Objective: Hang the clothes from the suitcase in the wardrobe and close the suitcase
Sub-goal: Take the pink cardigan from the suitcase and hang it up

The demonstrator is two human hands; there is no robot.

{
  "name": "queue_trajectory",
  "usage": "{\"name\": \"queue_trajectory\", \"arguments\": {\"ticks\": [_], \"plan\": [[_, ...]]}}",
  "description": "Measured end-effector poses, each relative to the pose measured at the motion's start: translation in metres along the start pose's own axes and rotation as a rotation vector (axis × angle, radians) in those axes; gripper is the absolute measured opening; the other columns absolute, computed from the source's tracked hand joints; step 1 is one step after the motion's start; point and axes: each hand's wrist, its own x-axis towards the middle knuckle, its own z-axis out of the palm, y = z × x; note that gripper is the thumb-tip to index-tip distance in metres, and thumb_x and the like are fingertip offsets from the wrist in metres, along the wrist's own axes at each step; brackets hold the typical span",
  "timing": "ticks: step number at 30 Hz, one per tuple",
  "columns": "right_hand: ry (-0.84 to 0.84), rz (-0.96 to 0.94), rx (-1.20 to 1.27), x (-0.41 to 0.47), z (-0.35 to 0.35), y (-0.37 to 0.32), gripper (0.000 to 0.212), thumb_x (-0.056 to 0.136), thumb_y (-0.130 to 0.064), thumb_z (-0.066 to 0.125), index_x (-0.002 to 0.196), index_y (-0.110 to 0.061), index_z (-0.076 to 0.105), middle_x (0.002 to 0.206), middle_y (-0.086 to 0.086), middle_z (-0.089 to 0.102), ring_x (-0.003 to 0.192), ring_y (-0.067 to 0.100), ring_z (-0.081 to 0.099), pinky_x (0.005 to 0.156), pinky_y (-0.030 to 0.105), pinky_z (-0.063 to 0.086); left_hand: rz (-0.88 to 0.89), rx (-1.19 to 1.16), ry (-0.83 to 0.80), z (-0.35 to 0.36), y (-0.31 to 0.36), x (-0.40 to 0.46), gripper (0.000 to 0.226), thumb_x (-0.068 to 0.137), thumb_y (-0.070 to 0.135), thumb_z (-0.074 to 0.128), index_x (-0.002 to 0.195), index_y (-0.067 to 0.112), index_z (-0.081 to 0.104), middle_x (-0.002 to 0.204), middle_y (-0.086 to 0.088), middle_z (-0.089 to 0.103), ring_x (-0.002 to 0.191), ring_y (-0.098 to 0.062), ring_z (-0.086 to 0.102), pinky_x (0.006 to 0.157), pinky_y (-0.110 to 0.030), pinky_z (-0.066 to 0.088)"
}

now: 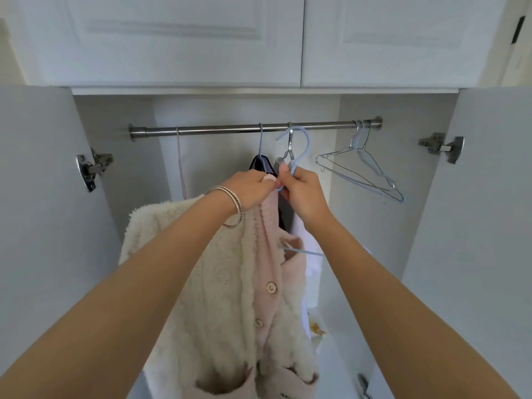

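Note:
A fluffy cream cardigan point(218, 298) with a pink button band hangs from a light blue hanger point(300, 148) that I hold up in front of the open wardrobe. My left hand point(250, 188) grips the cardigan's pink collar. My right hand point(302, 188) pinches the hanger's neck just below its hook, which is level with the steel rail point(218, 129) but not over it. A dark garment point(263, 167) and a white garment point(309, 251) hang on the rail behind my hands. The suitcase is out of view.
Several bare wire hangers point(362, 165) hang at the rail's right end. A thin pink hanger point(180, 162) hangs near the left end. Both wardrobe doors point(43, 226) stand open at the sides, with closed upper cupboards point(161, 38) above.

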Motion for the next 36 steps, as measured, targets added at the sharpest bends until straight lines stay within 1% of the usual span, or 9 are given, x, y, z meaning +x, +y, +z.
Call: {"name": "queue_trajectory", "arguments": {"ticks": [5,9,14,19,23,26,29,32,36], "plan": [[-0.145,0.037,0.028,-0.003,-0.004,-0.010,0.041,0.099,-0.030,0.044,0.064,-0.013,0.056,0.056,0.005,0.048,0.048,0.012,0.044,0.052,0.021,0.037,0.013,-0.003,0.048,0.001,-0.005,-0.006,0.043,0.067,0.054,0.050,0.052,0.017,0.036,0.054,0.003,0.034,0.052,-0.013,0.034,0.051,-0.028,0.025],[-0.341,0.182,0.002,0.000,-0.030,-0.015,0.047,0.100,-0.045,0.029,0.087,-0.018,0.065,0.075,0.001,0.070,0.066,0.011,0.066,0.059,0.019,0.048,-0.014,-0.041,0.107,-0.004,-0.013,-0.009,0.057,0.067,0.061,0.061,0.049,0.017,0.030,0.052,0.001,0.024,0.050,-0.015,0.025,0.049,-0.029,0.018],[-0.247,0.359,-0.104,0.010,-0.091,0.018,0.054,0.097,-0.054,0.027,0.086,-0.019,0.066,0.070,-0.005,0.074,0.062,0.007,0.067,0.066,0.026,0.045,-0.093,-0.033,0.190,-0.016,-0.013,-0.014,0.064,0.073,0.062,0.060,0.049,0.019,0.020,0.053,0.000,0.019,0.049,-0.017,0.022,0.050,-0.029,0.016],[-0.089,0.633,-0.118,-0.014,-0.137,0.080,0.031,0.096,-0.036,0.047,0.098,-0.009,0.061,0.055,-0.003,0.069,0.046,0.006,0.063,0.053,0.022,0.044,-0.122,-0.076,0.282,-0.030,-0.014,-0.018,0.066,0.075,0.060,0.060,0.048,0.020,0.015,0.052,0.001,0.015,0.048,-0.017,0.017,0.051,-0.029,0.014],[-0.345,0.779,-0.315,-0.036,-0.096,0.094,0.040,0.088,-0.050,0.055,0.103,-0.014,0.063,0.085,0.000,0.069,0.066,0.013,0.066,0.057,0.022,0.046,-0.091,-0.100,0.316,-0.032,-0.010,-0.017,0.063,0.080,0.052,0.060,0.046,0.020,0.017,0.050,0.001,0.016,0.048,-0.017,0.017,0.050,-0.029,0.014],[-0.530,0.685,-0.459,-0.048,-0.053,0.092,0.030,0.088,-0.040,0.057,0.110,-0.020,0.058,0.096,-0.002,0.064,0.070,0.008,0.066,0.057,0.021,0.049,-0.061,-0.122,0.345,-0.031,-0.009,-0.017,0.060,0.082,0.042,0.060,0.044,0.019,0.020,0.044,0.004,0.016,0.044,-0.014,0.016,0.047,-0.026,0.016],[-0.582,0.549,-0.609,-0.053,-0.036,0.098,0.010,0.085,-0.016,0.054,0.080,-0.009,0.060,0.073,0.003,0.056,0.057,0.013,0.058,0.051,0.018,0.047,-0.050,-0.122,0.362,-0.035,-0.015,-0.022,0.054,0.077,0.040,0.060,0.046,0.018,0.023,0.047,0.001,0.017,0.047,-0.015,0.016,0.047,-0.027,0.016],[-0.383,0.553,-0.559,-0.051,-0.048,0.104,0.021,0.082,-0.017,0.062,0.064,-0.008,0.056,0.059,0.003,0.053,0.051,0.013,0.053,0.047,0.019,0.044,-0.064,-0.105,0.378,-0.043,-0.029,-0.031,0.044,0.068,0.039,0.054,0.045,0.018,0.023,0.049,-0.001,0.017,0.048,-0.016,0.016,0.047,-0.025,0.016],[-0.146,0.551,-0.478,-0.040,-0.077,0.102,0.030,0.079,-0.011,0.067,0.051,-0.011,0.056,0.040,-0.002,0.052,0.041,0.010,0.052,0.042,0.019,0.040,-0.099,-0.015,0.369,-0.041,-0.049,-0.036,0.051,0.083,0.020,0.059,0.045,0.015,0.026,0.049,-0.001,0.021,0.047,-0.014,0.020,0.046,-0.025,0.018]]}}
